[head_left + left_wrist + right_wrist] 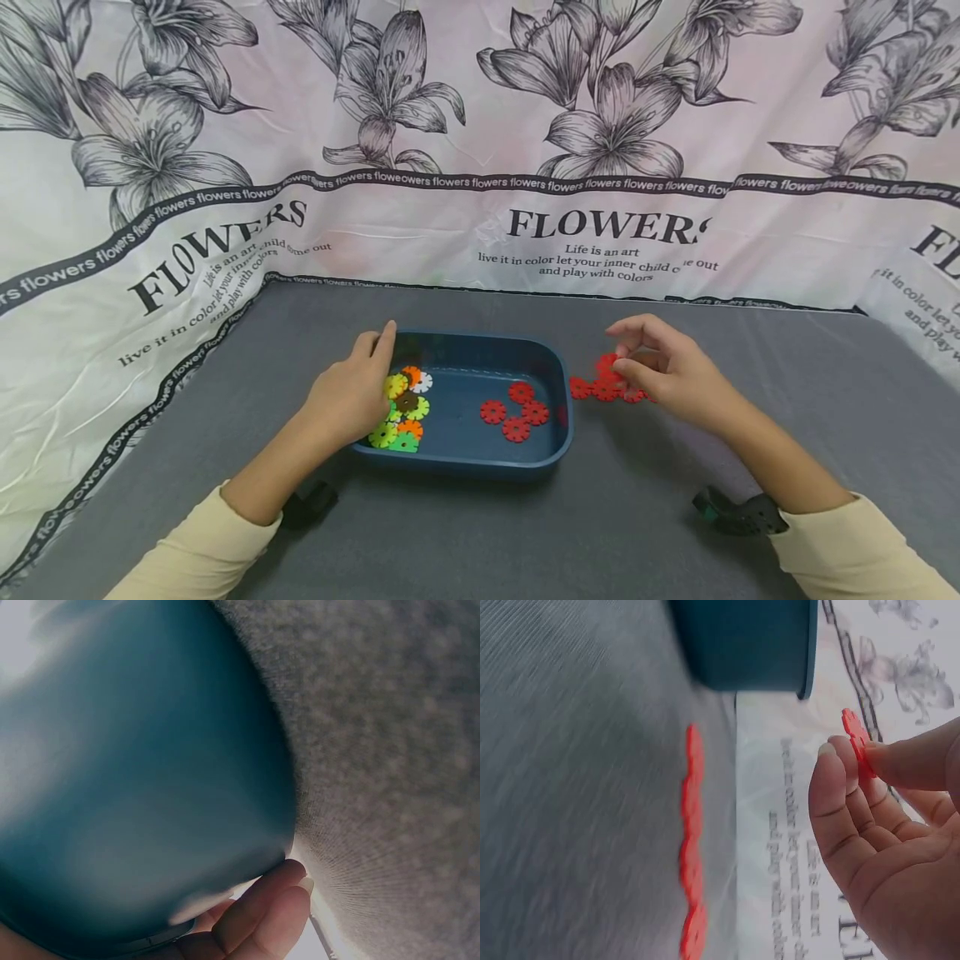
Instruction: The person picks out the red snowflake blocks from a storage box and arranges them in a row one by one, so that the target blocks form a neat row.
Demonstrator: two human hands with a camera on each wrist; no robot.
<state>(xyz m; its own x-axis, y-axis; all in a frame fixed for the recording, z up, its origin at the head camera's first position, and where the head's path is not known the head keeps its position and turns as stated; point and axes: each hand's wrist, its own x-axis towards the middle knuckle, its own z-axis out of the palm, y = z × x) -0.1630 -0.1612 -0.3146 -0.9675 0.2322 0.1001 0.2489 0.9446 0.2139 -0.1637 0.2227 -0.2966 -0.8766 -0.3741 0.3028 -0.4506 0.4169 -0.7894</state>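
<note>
At its left end, my left hand (356, 396) grips a dark blue rectangular box (457, 462), the fingertips curled at its rim in the left wrist view. Just right of the box, my right hand (671, 371) pinches a red notched disc (857, 741) between thumb and fingers, raised above the table. Below that hand several red discs (691, 862) lie in a row on the cloth. Inside the box, a cluster of red discs (516, 429) sits at the right. Yellow, green, orange, white and brown discs (407, 404) lie at the left, partly hidden by my left hand.
Grey cloth (480, 533) covers the table. A white sheet (450, 237) with printed flowers and lettering stands along the back and left side. Dark wrist devices (738, 510) are worn near both sleeves.
</note>
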